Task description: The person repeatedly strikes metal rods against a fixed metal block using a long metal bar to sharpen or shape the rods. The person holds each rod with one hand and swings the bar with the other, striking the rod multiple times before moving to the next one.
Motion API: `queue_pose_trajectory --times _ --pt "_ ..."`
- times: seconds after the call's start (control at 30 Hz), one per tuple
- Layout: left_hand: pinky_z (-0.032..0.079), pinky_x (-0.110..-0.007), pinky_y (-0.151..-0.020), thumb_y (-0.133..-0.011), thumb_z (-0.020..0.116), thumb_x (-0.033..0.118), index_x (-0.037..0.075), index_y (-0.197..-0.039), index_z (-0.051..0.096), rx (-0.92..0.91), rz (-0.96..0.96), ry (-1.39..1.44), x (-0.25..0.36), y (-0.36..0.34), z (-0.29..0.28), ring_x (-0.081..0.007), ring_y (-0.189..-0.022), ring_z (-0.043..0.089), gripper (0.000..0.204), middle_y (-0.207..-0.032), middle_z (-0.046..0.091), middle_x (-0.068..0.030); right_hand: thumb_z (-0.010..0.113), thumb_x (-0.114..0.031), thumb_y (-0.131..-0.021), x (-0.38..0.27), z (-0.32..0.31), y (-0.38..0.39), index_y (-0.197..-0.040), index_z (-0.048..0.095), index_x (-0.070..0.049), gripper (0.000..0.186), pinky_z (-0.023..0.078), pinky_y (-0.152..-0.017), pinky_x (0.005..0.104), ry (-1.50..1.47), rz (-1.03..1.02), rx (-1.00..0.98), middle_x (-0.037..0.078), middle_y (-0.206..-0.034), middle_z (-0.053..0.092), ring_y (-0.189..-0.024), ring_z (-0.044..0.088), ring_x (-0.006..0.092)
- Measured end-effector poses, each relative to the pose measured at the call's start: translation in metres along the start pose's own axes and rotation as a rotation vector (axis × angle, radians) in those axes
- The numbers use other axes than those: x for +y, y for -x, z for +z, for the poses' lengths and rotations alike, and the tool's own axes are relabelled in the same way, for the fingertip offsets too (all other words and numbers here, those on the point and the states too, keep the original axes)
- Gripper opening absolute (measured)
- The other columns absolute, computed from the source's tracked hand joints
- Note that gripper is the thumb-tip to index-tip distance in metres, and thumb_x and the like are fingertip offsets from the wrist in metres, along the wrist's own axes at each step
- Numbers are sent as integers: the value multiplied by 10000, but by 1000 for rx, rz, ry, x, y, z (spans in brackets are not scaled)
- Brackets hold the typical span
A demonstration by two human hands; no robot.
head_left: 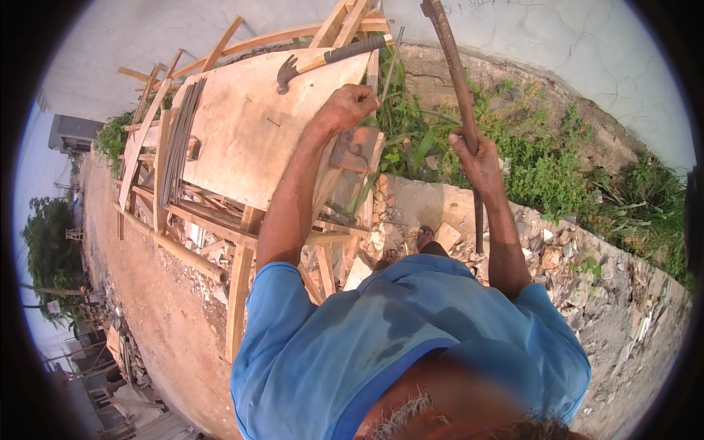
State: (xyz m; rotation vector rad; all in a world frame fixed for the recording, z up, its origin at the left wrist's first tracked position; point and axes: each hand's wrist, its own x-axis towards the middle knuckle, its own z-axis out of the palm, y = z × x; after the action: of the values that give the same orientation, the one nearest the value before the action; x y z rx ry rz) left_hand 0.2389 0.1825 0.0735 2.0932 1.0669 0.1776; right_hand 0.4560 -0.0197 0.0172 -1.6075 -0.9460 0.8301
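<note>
My right hand [478,163] is wrapped round a long rusty bar [456,70] with a notched upper end; the bar stands nearly upright, its lower part hanging beside my forearm. My left hand [348,108] is curled closed above the right edge of a plywood board [238,136]. A thin grey rod [394,62] runs down to the knuckles of this hand; whether the fingers grip it I cannot tell. Just below the fist, a rust-red metal piece [358,149] sits at the bench edge. A claw hammer [326,61] with a black-wrapped grip lies on the board's far side.
A bundle of thin rods [182,139] lies along the board's left side. Timber framing [238,301] supports the bench, and a bamboo pole [183,255] juts out low. Rubble [543,249] covers the ground by my feet; weeds [543,161] grow along the cracked wall [572,59].
</note>
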Motion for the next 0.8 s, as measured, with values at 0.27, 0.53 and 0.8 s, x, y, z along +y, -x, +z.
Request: queue_pose_trajectory --times 0.27,0.53,0.8 --pt "502 -450 -756 -892 550 152 -49 -1028 663 365 21 -169 40 83 89 -406 -825 646 268 -836 650 -247 691 -335 -942 -29 40 -54 -879 648 -43 302 383 -403 235 -251 -48 -71 6 -647 597 -461 503 59" --pt "468 -269 -688 -968 638 239 9 -1189 637 429 -147 916 -2 162 113 -84 -712 569 319 -743 595 -8 686 -234 -941 -33 99 -82 -846 627 -49 216 380 -389 221 -593 4 -354 28 -660 612 -452 495 72" --pt "480 -459 -803 -865 724 284 9 -1080 677 602 3 -18 -23 185 140 -338 -902 610 352 -915 644 -155 716 -213 -889 -22 150 -99 -959 610 -6 244 393 -388 223 -539 153 -433 71 -705 633 -475 515 89"
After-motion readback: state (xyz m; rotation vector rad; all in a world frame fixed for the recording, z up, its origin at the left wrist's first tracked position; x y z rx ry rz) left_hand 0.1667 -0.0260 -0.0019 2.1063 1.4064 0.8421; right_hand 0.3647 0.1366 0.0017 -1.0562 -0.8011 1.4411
